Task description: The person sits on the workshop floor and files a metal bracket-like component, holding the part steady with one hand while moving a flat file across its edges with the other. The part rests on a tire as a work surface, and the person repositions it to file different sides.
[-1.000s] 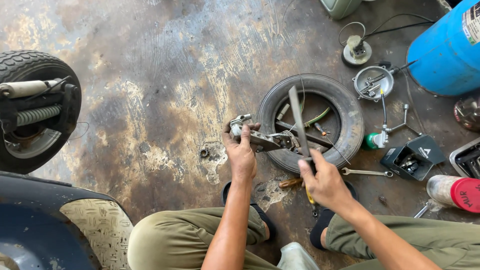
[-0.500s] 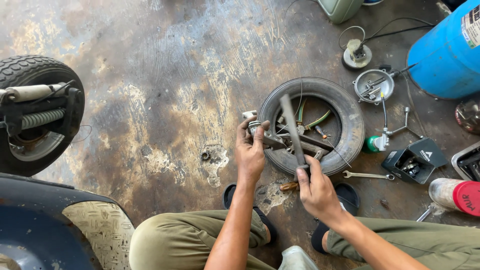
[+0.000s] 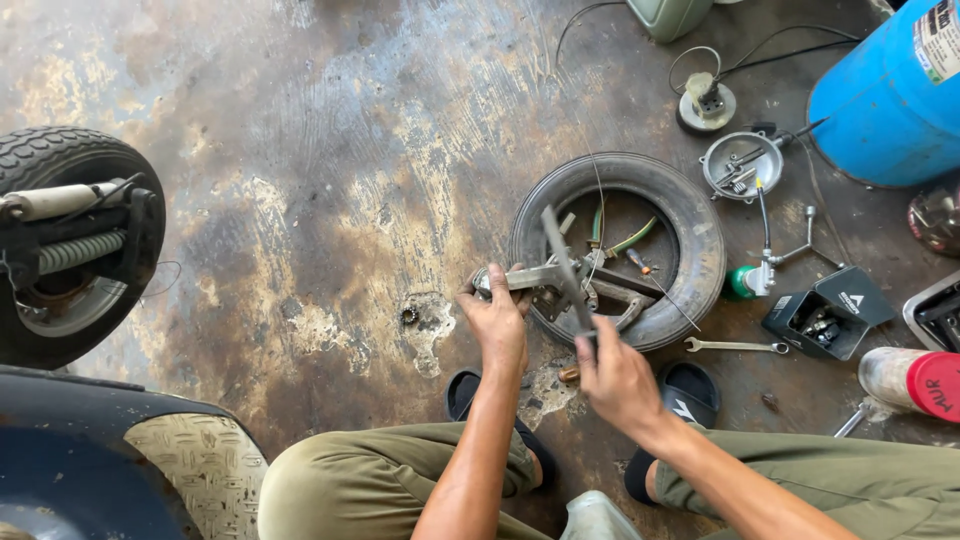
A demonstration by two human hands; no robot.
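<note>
A black tyre (image 3: pixel 700 230) lies flat on the stained concrete floor, with metal parts and several tools inside its ring. My left hand (image 3: pixel 497 318) grips a grey metal bracket part (image 3: pixel 525 280) resting across the tyre's near-left edge. My right hand (image 3: pixel 615 375) is closed around the handle of a long flat metal tool (image 3: pixel 562 262), whose blade slants up and left over the bracket. A brown wooden handle (image 3: pixel 568 375) lies on the floor between my hands.
A scooter's front wheel (image 3: pixel 70 240) and dark body (image 3: pixel 110 460) stand at the left. A blue drum (image 3: pixel 890 90), round metal cover (image 3: pixel 742 163), spanner (image 3: pixel 735 346), black box (image 3: pixel 828 312), red-capped bottle (image 3: pixel 915 380) and cables crowd the right. My sandals (image 3: pixel 690 390) rest near the tyre.
My right hand has drawn back towards me, and the long tool now leans more to the left over the bracket. My left hand has kept its hold on the bracket.
</note>
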